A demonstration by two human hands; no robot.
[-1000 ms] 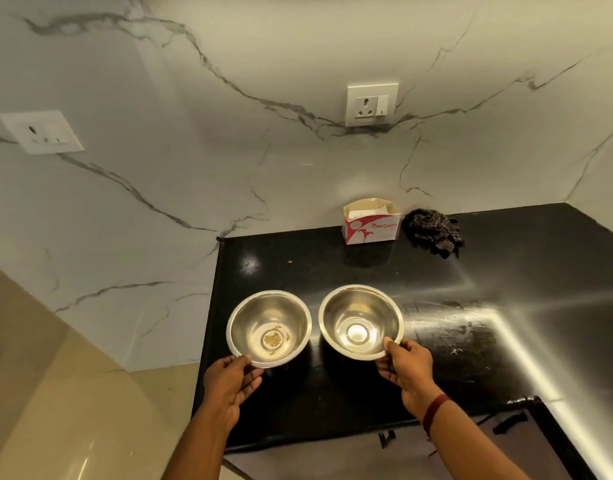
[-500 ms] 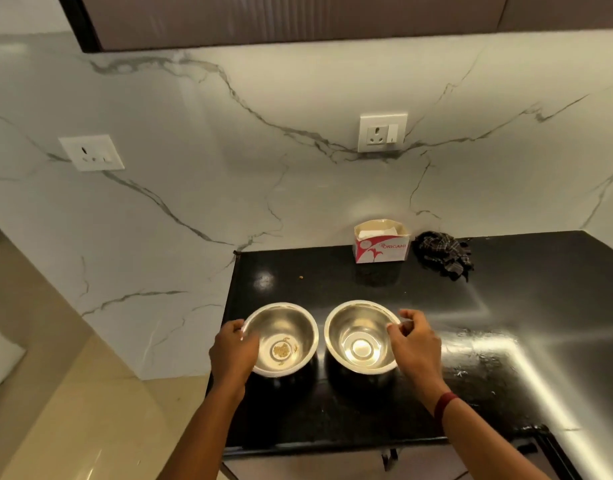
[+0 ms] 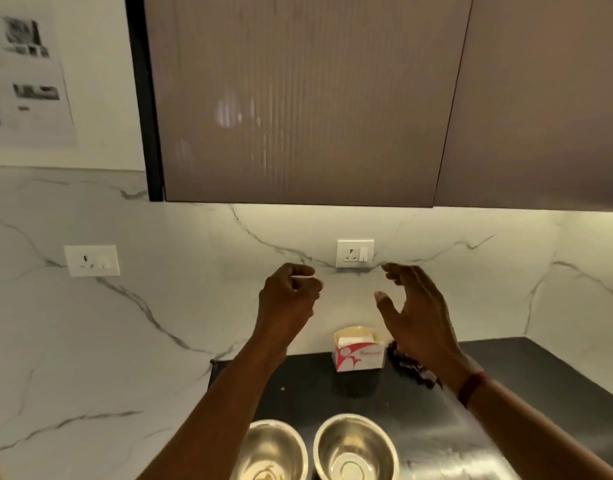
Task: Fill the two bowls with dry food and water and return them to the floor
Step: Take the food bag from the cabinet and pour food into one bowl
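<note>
Left hand point(image 3: 287, 296): fingers curled in, nothing visible in them. Right hand point(image 3: 416, 306): spread, half-curved, empty. Both hover just under the wall cabinet point(image 3: 298, 98). The left bowl point(image 3: 270, 452) and right bowl point(image 3: 355, 448) stand on the counter point(image 3: 506, 393) below the forearms, not yet filled. Hazard: a dropping forearm, or an item pulled from the cabinet, may strike a bowl and knock it off the counter.

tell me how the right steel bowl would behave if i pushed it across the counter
The right bowl looks like thin polished steel, so it is probably stiff and light. Its smooth finish on the glossy counter suggests it would slide easily. The flat circle at its bottom should resist tipping.
</note>
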